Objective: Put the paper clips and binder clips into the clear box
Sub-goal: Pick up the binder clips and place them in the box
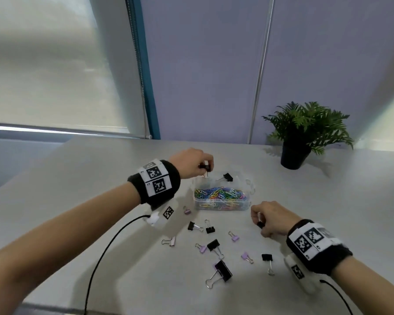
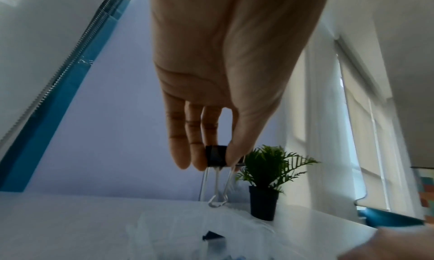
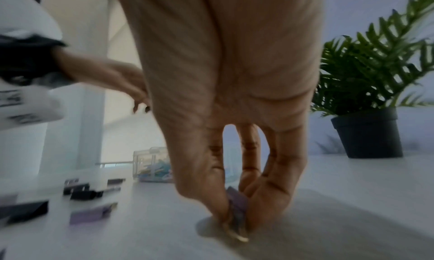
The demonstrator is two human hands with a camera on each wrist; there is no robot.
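The clear box stands mid-table, holding a heap of coloured paper clips and a black binder clip at its back. Above the box's back left corner my left hand pinches a black binder clip, wire handles hanging down. To the right of the box's front, my right hand pinches a small binder clip low on the table. Several loose black clips and purple clips lie scattered in front of the box.
A potted plant in a black pot stands at the table's back right, by the wall. A black cable runs from my left wrist to the table's near edge. A pale clip lies under my left forearm.
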